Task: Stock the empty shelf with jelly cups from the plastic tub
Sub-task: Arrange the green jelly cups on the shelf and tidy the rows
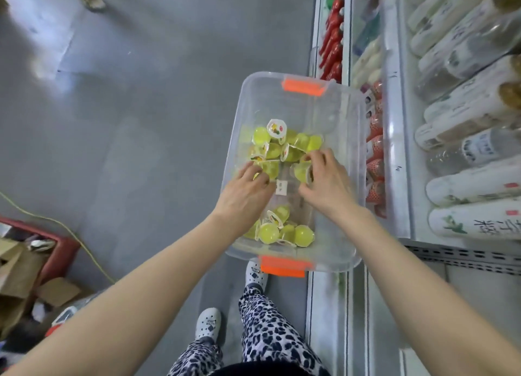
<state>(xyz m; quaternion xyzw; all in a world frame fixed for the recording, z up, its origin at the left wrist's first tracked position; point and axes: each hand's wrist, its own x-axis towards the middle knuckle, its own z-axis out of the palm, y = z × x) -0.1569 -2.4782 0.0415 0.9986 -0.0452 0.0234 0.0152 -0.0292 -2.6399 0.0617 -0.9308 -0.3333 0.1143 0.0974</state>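
**Yellow-green jelly cups (277,145) gathered from tub**

Head view: both hands reach into the clear plastic tub (239,113) at centre frame. The right hand (327,185) pinches one jelly cup (301,172) in its grip. The left hand (244,191), at 9 o'clock of it, curls its grip onto another. More cups lie heaped at 12 and 6 o'clock. Slick domes could slip from an overfilled grip. No empty shelf shows among the stocked shelves (394,155) at 3 o'clock.

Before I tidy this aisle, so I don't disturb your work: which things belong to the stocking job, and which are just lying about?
Job: plastic tub, jelly cups, left hand, right hand.
Lying about: cardboard boxes, yellow cable, shelved bottles.
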